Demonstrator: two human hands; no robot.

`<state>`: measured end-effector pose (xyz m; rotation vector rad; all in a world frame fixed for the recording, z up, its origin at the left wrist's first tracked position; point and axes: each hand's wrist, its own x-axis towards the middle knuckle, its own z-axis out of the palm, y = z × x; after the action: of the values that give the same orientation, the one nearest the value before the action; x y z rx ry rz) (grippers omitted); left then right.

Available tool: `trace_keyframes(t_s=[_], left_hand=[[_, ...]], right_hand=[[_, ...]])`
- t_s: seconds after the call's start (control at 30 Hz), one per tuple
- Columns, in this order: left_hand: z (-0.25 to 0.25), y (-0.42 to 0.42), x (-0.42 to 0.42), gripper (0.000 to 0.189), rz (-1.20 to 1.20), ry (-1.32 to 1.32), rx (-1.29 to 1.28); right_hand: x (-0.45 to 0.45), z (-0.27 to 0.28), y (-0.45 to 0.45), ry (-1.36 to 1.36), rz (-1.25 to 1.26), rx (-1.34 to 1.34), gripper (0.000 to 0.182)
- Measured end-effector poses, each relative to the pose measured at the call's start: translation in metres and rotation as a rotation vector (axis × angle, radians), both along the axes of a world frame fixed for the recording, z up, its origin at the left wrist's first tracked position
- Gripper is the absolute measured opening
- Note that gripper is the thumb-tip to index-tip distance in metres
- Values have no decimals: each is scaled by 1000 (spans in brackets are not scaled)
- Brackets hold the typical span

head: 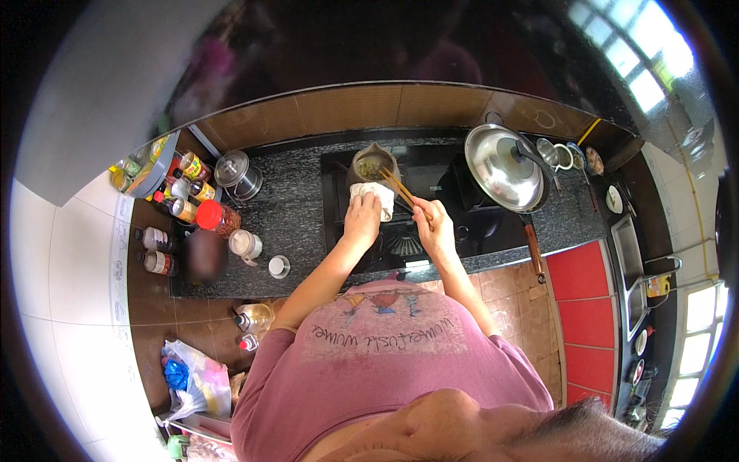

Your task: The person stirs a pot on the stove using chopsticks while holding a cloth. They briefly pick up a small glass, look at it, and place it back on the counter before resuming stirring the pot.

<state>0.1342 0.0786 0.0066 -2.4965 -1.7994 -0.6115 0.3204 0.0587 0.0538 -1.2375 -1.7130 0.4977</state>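
On the left part of the black hob stands a brown clay pot [374, 161] with a greenish food or herb mixture in it. My left hand [363, 219] presses a folded white cloth [378, 194] against the near side of the pot; a handle beneath the cloth cannot be seen. Wooden chopsticks [398, 183] slant from my right hand [434, 224] into the pot, their tips in the contents. A wok with a domed metal lid [501, 167] sits on the hob's right side, its wooden handle [532, 248] pointing towards me.
Sauce bottles [194, 167], a red-lidded jar [218, 217], a glass canister [238, 175] and a small white-topped container [279, 266] stand to the left. Strainers [547, 151] and bowls lie beyond the wok. A sink [628, 248] is at the far right. A dark range hood [375, 46] overhangs the hob.
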Motion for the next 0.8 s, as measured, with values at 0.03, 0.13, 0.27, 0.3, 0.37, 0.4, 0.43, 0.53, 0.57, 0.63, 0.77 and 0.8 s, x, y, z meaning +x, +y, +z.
trace_keyframes(t_s=[0.03, 0.13, 0.27, 0.3, 0.37, 0.4, 0.43, 0.53, 0.57, 0.63, 0.77, 0.8], left_hand=[[0, 0, 0, 39, 0, -2, -2], [0, 0, 0, 38, 0, -6, 1], [1, -1, 0, 39, -2, -14, 16], [1, -2, 0, 39, -5, -19, 18], [2, -1, 1, 39, 3, 0, 10], [2, -1, 1, 39, 7, 10, 6], [2, -2, 1, 39, 6, 10, 5], [2, -2, 0, 39, 1, 8, 5], [1, -2, 0, 40, -1, 5, 7], [1, -2, 0, 40, -2, 2, 0], [2, -2, 0, 41, -6, 3, -5], [3, -2, 0, 41, -8, 2, 3]], right_hand=[[0, 0, 0, 1, -1, -4, 18], [-1, 3, -2, -1, -1, 6, 18], [-2, 6, -3, 43, -14, -41, 17], [-2, 6, -3, 40, -17, -49, 17], [-1, 4, -2, 22, -18, -42, 17], [-1, 4, -2, 7, -16, -27, 17], [-1, 3, -2, -8, -14, -13, 18], [-1, 3, -2, -6, -13, -7, 17], [-2, 4, -2, -7, -12, -6, 17], [-2, 5, -2, -12, -9, -2, 17], [-4, 9, -3, 14, -21, -51, 16], [-4, 9, -3, 13, -20, -45, 16]])
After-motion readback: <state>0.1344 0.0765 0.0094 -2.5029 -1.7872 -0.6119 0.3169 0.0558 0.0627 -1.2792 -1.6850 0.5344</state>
